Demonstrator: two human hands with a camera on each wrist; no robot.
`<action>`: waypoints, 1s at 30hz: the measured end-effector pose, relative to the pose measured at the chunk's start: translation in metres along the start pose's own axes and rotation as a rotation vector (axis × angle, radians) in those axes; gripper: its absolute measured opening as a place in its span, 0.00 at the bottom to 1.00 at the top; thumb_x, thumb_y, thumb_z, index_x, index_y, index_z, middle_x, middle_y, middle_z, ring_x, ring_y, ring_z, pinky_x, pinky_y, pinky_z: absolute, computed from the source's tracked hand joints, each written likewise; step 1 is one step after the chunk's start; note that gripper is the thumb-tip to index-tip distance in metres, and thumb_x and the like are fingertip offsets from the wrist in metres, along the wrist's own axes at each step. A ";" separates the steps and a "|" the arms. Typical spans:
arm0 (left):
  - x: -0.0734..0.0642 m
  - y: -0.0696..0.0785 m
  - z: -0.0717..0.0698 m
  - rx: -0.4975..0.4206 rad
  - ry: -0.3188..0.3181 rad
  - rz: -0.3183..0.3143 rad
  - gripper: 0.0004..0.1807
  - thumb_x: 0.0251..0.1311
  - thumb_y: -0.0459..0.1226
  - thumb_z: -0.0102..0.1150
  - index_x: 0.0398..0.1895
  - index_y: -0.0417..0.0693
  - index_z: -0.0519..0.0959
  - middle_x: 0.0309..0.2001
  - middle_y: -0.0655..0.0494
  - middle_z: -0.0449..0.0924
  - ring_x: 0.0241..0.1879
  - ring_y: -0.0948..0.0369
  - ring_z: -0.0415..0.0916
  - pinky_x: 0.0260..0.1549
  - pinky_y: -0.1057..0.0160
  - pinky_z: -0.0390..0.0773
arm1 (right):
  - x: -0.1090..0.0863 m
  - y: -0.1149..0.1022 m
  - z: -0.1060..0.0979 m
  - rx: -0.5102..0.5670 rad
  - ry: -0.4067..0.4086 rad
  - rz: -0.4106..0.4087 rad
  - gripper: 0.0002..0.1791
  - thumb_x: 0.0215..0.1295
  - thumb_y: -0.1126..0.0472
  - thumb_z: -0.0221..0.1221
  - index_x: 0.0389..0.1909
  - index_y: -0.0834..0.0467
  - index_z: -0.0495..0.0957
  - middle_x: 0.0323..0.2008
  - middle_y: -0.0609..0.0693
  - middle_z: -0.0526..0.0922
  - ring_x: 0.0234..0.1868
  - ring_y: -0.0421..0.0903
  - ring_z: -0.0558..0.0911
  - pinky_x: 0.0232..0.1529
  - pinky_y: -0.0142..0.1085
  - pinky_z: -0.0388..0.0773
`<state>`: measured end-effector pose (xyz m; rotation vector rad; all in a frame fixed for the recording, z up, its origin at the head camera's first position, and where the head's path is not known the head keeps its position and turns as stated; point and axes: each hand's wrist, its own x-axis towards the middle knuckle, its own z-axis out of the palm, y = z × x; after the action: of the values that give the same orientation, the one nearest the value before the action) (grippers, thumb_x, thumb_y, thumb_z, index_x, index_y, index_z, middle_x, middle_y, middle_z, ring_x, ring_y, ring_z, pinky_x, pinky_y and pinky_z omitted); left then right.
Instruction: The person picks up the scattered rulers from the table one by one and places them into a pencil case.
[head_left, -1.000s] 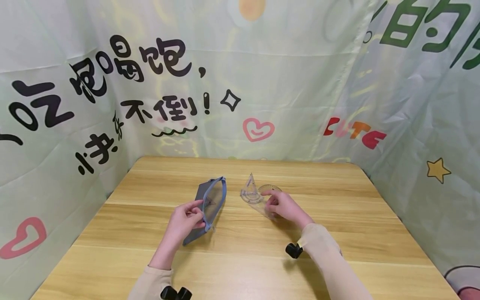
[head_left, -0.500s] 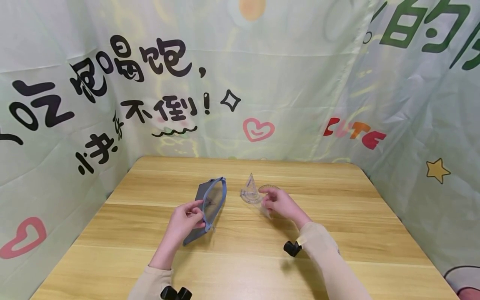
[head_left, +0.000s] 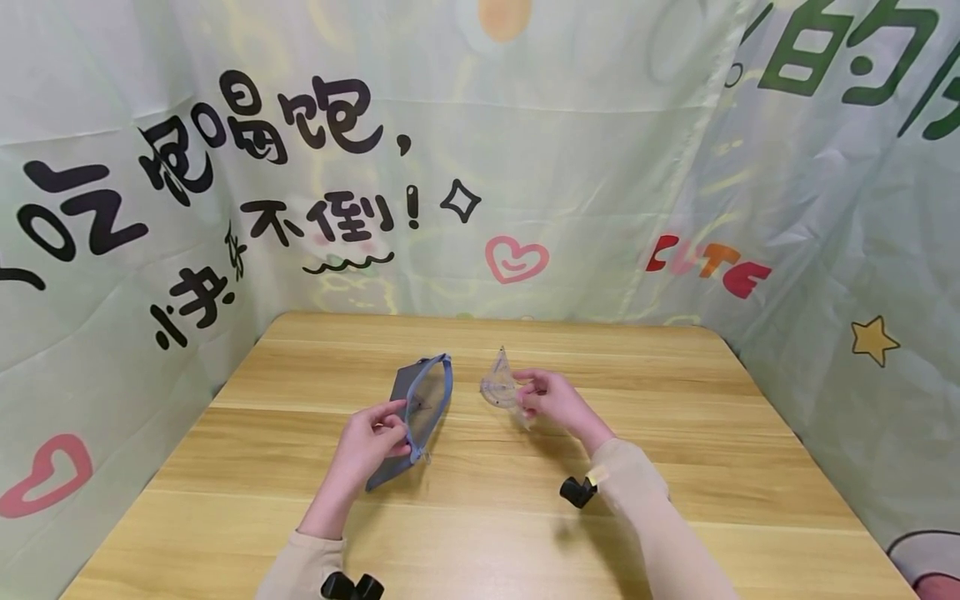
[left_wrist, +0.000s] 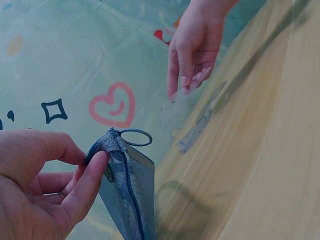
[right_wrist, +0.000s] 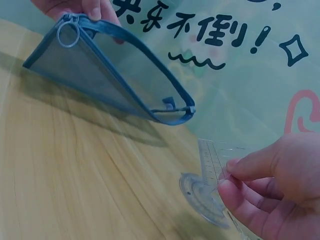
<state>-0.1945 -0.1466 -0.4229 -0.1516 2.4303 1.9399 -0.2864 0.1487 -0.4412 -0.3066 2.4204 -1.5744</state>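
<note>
In the head view my left hand (head_left: 369, 446) pinches the upper edge of a grey mesh zip pouch (head_left: 397, 465) with blue trim. The pouch stands with its mouth gaping toward the right, and a ring pull (right_wrist: 68, 34) hangs at its near end in the right wrist view. My right hand (head_left: 558, 404) pinches a clear plastic drawing ruler (right_wrist: 210, 155) with scale marks between thumb and forefinger; its full outline is partly hidden by the fingers. Left of that hand a clear set square with a rounded protractor base (head_left: 498, 390) lies on the table.
The wooden table (head_left: 480, 533) runs back to a printed cloth backdrop (head_left: 585, 167), which also closes off both sides. Small black wrist cameras sit by each sleeve, the right one (head_left: 577, 492) hanging over the tabletop.
My right hand has moved left toward the pouch with the clear ruler. The round clear edge seen behind its fingers earlier no longer shows. My left hand and the pouch stay in place.
</note>
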 end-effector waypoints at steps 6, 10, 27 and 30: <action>0.000 0.000 0.000 -0.004 -0.004 0.012 0.26 0.59 0.25 0.55 0.63 0.33 0.73 0.34 0.52 0.72 0.29 0.64 0.78 0.31 0.69 0.87 | 0.001 -0.005 0.004 0.034 -0.016 0.009 0.27 0.68 0.71 0.55 0.68 0.67 0.66 0.49 0.69 0.79 0.38 0.46 0.83 0.41 0.37 0.87; -0.002 0.000 0.000 -0.008 -0.012 0.027 0.26 0.58 0.25 0.55 0.63 0.31 0.72 0.34 0.53 0.72 0.29 0.65 0.78 0.31 0.69 0.87 | 0.002 -0.009 0.007 0.066 -0.014 0.021 0.27 0.68 0.71 0.55 0.68 0.67 0.66 0.49 0.68 0.79 0.39 0.50 0.84 0.41 0.36 0.87; 0.000 -0.002 0.001 -0.021 -0.010 0.004 0.26 0.58 0.24 0.55 0.63 0.35 0.74 0.35 0.52 0.72 0.29 0.63 0.78 0.31 0.68 0.87 | 0.010 -0.021 0.027 0.168 -0.009 0.038 0.25 0.69 0.70 0.55 0.67 0.65 0.68 0.49 0.66 0.80 0.40 0.48 0.84 0.43 0.37 0.87; 0.001 -0.002 0.001 -0.024 -0.014 0.001 0.26 0.59 0.24 0.55 0.63 0.36 0.74 0.35 0.53 0.71 0.29 0.63 0.77 0.31 0.68 0.87 | 0.011 -0.024 0.030 0.191 0.000 0.049 0.25 0.68 0.70 0.56 0.67 0.65 0.69 0.46 0.63 0.81 0.38 0.44 0.83 0.40 0.33 0.86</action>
<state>-0.1953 -0.1457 -0.4251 -0.1363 2.3996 1.9642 -0.2870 0.1100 -0.4321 -0.2099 2.2368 -1.7668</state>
